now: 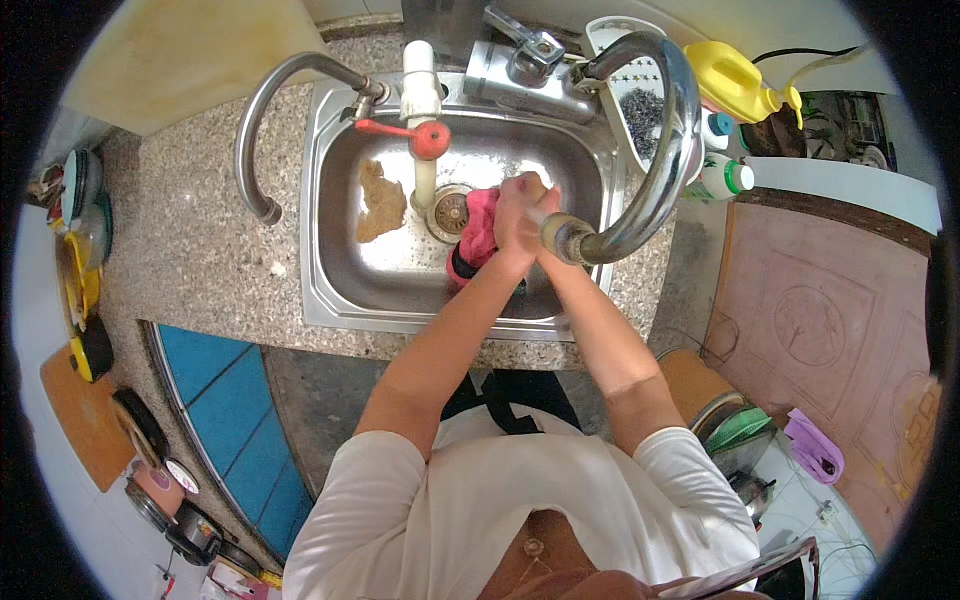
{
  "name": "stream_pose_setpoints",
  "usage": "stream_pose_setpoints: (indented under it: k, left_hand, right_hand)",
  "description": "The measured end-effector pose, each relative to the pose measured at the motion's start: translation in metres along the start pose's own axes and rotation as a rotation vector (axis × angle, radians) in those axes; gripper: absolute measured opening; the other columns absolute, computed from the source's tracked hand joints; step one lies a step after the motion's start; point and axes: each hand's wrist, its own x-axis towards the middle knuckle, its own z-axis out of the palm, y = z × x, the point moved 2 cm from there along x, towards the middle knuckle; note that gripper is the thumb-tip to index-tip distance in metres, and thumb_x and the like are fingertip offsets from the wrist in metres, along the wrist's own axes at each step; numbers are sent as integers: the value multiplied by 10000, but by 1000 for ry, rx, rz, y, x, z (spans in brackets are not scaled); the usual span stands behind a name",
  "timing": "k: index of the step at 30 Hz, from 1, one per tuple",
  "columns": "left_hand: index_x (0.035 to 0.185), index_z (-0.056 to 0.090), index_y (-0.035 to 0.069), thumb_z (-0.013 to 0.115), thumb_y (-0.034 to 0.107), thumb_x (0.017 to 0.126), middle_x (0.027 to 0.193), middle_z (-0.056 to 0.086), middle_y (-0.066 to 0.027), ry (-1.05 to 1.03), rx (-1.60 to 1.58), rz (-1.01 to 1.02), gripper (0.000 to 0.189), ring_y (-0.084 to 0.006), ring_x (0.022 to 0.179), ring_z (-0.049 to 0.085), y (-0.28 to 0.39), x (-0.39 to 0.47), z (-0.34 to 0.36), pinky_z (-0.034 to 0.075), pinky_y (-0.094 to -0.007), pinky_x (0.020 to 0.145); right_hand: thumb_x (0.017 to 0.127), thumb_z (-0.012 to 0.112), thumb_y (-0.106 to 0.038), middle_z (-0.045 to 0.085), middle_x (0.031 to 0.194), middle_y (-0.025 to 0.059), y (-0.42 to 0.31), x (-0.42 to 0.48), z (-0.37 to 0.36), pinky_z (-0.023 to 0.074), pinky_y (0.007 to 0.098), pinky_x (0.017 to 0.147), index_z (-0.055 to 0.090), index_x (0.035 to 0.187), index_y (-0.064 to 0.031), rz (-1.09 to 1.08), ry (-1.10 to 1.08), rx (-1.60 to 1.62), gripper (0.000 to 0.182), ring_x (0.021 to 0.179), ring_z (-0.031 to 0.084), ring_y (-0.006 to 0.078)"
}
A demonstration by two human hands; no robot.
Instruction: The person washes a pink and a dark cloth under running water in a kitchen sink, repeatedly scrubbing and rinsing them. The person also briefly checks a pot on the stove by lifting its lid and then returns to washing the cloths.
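My left hand (516, 217) is closed on a pink cloth (480, 225), over the right half of the stainless steel sink (390, 296). The cloth, which has a black band, hangs to the left of the hand near the drain strainer (451, 213). My right hand (549, 201) presses against the left one; its grip is partly hidden. Just right of my hands is the mouth of the larger curved faucet (566, 238), with a blurred stream at its outlet. A flat brown patch (381, 201) shows on the basin floor.
A white pipe with a red lever valve (430, 140) reaches down into the sink. A thinner curved tap (251, 142) stands at left. A white caddy (611, 45) holds a steel-wool scourer (643, 116). Bottles, including a yellow jug (724, 79), stand right of the sink on the granite counter (202, 225).
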Motion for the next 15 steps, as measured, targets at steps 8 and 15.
stream_pose_setpoints:
  k: [8,15]
  left_hand:
    - [1165,501,-11,464,185,907,1128,568,-129,62,-1247,-458,326,-206,838,586,48,10,-29,480,-301,791]
    - [1076,514,12,471,87,904,1096,573,-150,34,-1430,-426,193,-260,1038,564,34,-28,-20,452,-322,919]
  right_hand:
    - [896,555,-272,563,912,32,-121,-22,-46,471,316,780,517,1064,-109,709,-199,1807,237,848,556,169]
    - [821,672,-235,576,809,65,-97,-19,-37,488,356,751,552,991,-71,674,-472,1917,265,790,574,214]
